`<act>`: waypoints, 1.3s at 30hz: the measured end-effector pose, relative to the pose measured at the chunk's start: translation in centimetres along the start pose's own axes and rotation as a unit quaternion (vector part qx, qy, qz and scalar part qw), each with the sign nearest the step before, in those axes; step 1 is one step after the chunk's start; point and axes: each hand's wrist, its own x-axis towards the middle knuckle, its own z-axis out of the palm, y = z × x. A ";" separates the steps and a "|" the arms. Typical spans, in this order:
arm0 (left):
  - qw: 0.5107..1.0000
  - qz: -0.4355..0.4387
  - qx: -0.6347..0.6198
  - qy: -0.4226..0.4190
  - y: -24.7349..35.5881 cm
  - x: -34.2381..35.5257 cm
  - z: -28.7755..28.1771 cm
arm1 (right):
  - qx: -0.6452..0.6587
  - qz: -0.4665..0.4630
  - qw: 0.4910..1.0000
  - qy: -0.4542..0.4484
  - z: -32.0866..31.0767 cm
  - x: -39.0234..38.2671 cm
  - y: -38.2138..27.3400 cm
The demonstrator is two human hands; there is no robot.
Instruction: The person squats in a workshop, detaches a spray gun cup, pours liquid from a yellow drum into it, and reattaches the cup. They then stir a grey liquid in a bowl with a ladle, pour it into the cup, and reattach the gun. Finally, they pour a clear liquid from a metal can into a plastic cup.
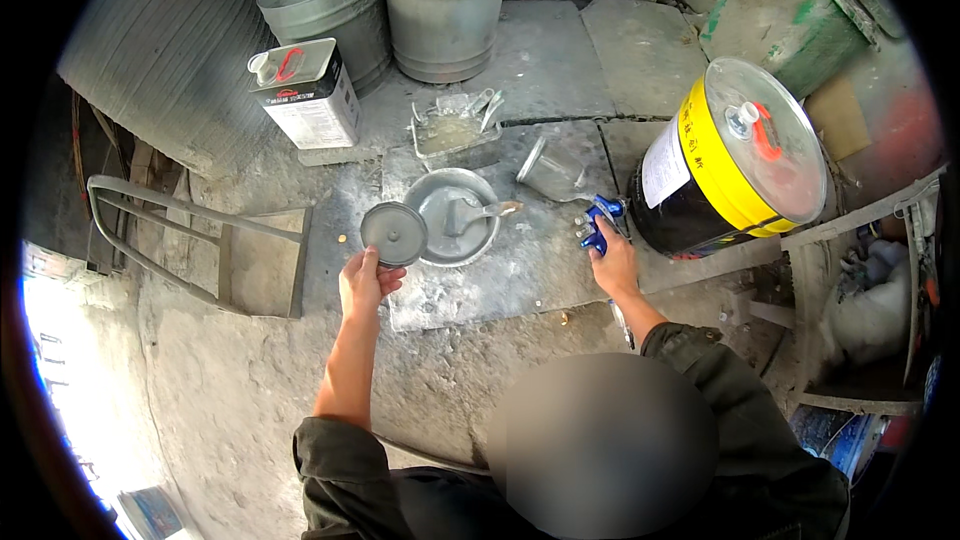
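Here's the blue spray gun (603, 224) at the bowl's (463, 256) three o'clock, right hand (617, 265) curled round it, smudged cup's (553, 172) long axis pointing toward ten; left hand (361, 285) pinching a grey lid (393, 234) near nine; grey liquid, brush (472, 214) in the bowl

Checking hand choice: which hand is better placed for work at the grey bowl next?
Probably the left hand: nearer the bowl, though holding a round grey lid. The right hand holds a blue spray gun, farther off.
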 end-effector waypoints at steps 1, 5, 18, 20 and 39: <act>1.000 0.003 0.006 0.007 -0.3 0.3 -0.1 | -0.051 -0.019 0.998 -0.002 -0.4 0.1 -0.1; 0.999 0.020 -0.022 0.032 -1.1 1.2 0.4 | 0.108 -0.058 0.992 -0.015 -1.5 0.7 -4.3; 0.996 0.053 -0.012 0.067 -0.5 0.6 -0.3 | 0.283 -0.156 0.942 -0.089 6.4 7.7 -17.6; 0.996 0.058 0.006 0.074 -0.7 0.7 -1.0 | 0.216 -0.098 0.943 -0.234 4.3 8.7 -17.8; 0.985 0.076 0.133 0.079 -1.3 1.6 -0.2 | 0.212 -0.139 0.945 -0.207 4.3 9.3 -16.1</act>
